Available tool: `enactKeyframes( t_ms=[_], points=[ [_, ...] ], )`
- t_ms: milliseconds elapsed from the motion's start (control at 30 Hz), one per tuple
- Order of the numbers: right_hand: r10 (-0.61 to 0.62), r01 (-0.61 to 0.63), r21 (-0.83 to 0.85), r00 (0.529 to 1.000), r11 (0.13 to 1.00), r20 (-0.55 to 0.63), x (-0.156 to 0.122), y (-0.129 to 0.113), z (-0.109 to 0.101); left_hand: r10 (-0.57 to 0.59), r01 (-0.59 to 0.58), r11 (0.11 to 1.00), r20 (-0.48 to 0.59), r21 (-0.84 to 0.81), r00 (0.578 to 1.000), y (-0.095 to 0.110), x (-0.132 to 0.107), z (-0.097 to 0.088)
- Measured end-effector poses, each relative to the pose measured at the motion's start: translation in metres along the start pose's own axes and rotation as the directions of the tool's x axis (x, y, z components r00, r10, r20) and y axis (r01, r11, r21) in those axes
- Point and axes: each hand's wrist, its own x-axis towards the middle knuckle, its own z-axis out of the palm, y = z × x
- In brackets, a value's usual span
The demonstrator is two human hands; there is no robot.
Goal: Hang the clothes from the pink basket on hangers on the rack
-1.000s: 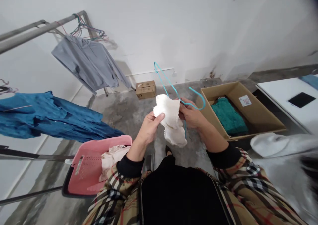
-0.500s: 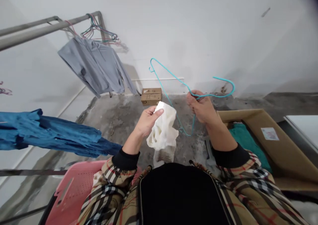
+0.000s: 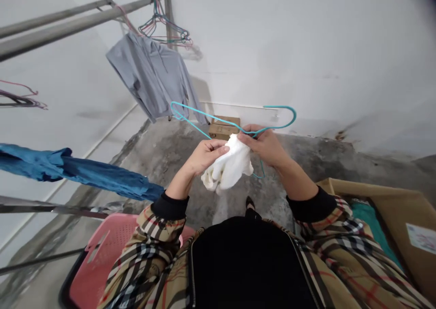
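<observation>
A crumpled white cloth hangs in front of me, its kind hidden by the folds. My left hand pinches its upper left edge between thumb and fingers. My right hand is closed around the neck of a turquoise clothes hanger, and its thumb also presses on the cloth's upper right edge. The hanger's hook points right and its body stretches left behind the cloth, which hides part of the lower bar.
A grey hooded jacket and several hangers hang from a metal rail. Blue garments hang at left above a pink basket. A small carton stands by the wall; a large cardboard box holds green cloth.
My right hand has come left with the hanger, and its thumb now touches the cloth. The hanger has tilted flatter. My view has shifted, and a foot now shows below.
</observation>
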Motion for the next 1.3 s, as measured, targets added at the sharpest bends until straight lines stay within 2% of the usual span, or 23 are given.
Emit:
enactKeyframes(
  t_ms=[133, 233, 333, 433, 500, 567, 733, 800, 867, 933, 1033, 1133, 1233, 1300],
  points=[
    [-0.098, 0.099, -0.012, 0.994, 0.995, 0.052, 0.039, 0.003, -0.007, 0.055, -0.054, 0.994, -0.008, 0.096, 0.998, -0.017, 0.015, -0.024],
    [-0.169, 0.17, 0.0, 0.981, 0.986, 0.091, 0.07, 0.009, -0.014, 0.057, -0.05, 0.981, -0.031, 0.185, 0.998, -0.041, 0.028, -0.028],
    [-0.191, 0.19, 0.018, 0.975, 0.982, 0.117, 0.099, 0.014, -0.023, -0.004, 0.071, 0.95, -0.218, 0.303, 0.976, -0.072, 0.047, -0.023],
    [-0.192, 0.193, 0.006, 0.972, 0.981, 0.138, 0.127, 0.016, -0.036, -0.025, 0.2, 0.914, -0.441, 0.354, 0.897, -0.099, 0.072, -0.021],
    [-0.21, 0.214, -0.01, 0.968, 0.977, 0.138, 0.145, 0.018, -0.048, -0.018, 0.242, 0.91, -0.55, 0.338, 0.835, -0.11, 0.087, -0.028],
    [-0.221, 0.228, -0.036, 0.967, 0.973, 0.128, 0.161, 0.023, -0.065, -0.002, 0.272, 0.913, -0.663, 0.303, 0.748, -0.113, 0.1, -0.04],
    [-0.152, 0.165, -0.147, 0.983, 0.975, 0.099, 0.194, 0.049, -0.107, 0.017, 0.221, 0.963, -0.85, 0.156, 0.527, -0.092, 0.117, -0.074],
    [-0.143, 0.163, -0.211, 0.984, 0.964, 0.109, 0.206, 0.062, -0.119, 0.005, 0.169, 0.981, -0.892, 0.091, 0.453, -0.077, 0.12, -0.083],
    [-0.147, 0.186, -0.275, 0.977, 0.943, 0.157, 0.217, 0.077, -0.128, -0.003, 0.113, 0.993, -0.918, 0.046, 0.396, -0.061, 0.121, -0.089],
    [-0.113, 0.179, -0.31, 0.969, 0.934, 0.22, 0.228, 0.091, -0.133, 0.007, 0.061, 0.998, -0.936, 0.03, 0.352, -0.045, 0.122, -0.095],
    [0.005, 0.076, -0.315, 0.969, 0.946, 0.249, 0.245, 0.11, -0.136, 0.064, 0.016, 0.997, -0.957, 0.071, 0.284, -0.027, 0.121, -0.102],
    [0.016, 0.054, -0.268, 0.967, 0.962, 0.253, 0.258, 0.123, -0.132, 0.118, 0.023, 0.992, -0.966, 0.127, 0.229, -0.017, 0.12, -0.105],
    [-0.027, 0.092, -0.207, 0.954, 0.974, 0.298, 0.266, 0.13, -0.126, 0.09, -0.018, 0.996, -0.976, 0.089, 0.197, -0.013, 0.119, -0.103],
    [-0.027, 0.09, -0.179, 0.944, 0.98, 0.327, 0.268, 0.136, -0.122, 0.026, -0.08, 0.997, -0.975, 0.009, 0.22, -0.011, 0.119, -0.099]
  ],
)
